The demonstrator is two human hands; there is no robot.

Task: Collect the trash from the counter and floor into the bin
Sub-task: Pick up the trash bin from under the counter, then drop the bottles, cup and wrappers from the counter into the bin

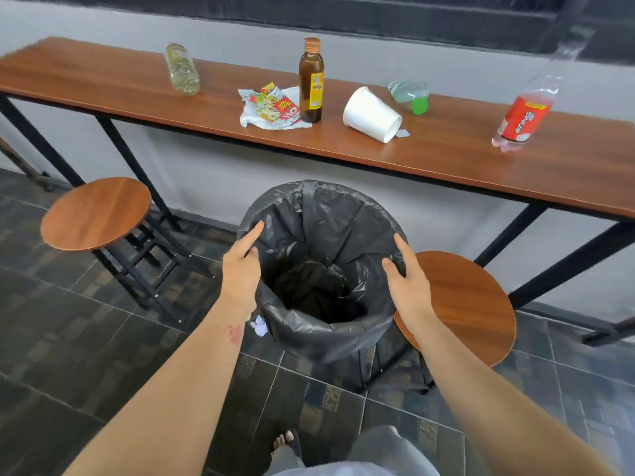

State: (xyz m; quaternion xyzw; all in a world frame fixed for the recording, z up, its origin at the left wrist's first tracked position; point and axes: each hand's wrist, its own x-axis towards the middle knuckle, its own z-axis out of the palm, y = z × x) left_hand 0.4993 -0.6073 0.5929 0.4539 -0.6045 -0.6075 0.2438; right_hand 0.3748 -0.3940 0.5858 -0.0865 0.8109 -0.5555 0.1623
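A bin [319, 334] lined with a black bag stands on the floor below the counter [446, 159]. My left hand [242, 262] grips the bag's left rim and my right hand [407, 280] grips its right rim. On the counter lie a clear bottle [182, 68], a crumpled wrapper [271, 106], an upright brown bottle [311, 80], a tipped white cup [371, 115], a crushed green-capped bottle [410, 94] and a red-labelled bottle [524, 115]. A small scrap [259, 326] lies on the floor left of the bin.
A round wooden stool [96, 213] stands to the left of the bin, and a second stool [470, 304] stands close against its right side. Black metal counter legs [134, 166] run down behind them. The floor is dark tile.
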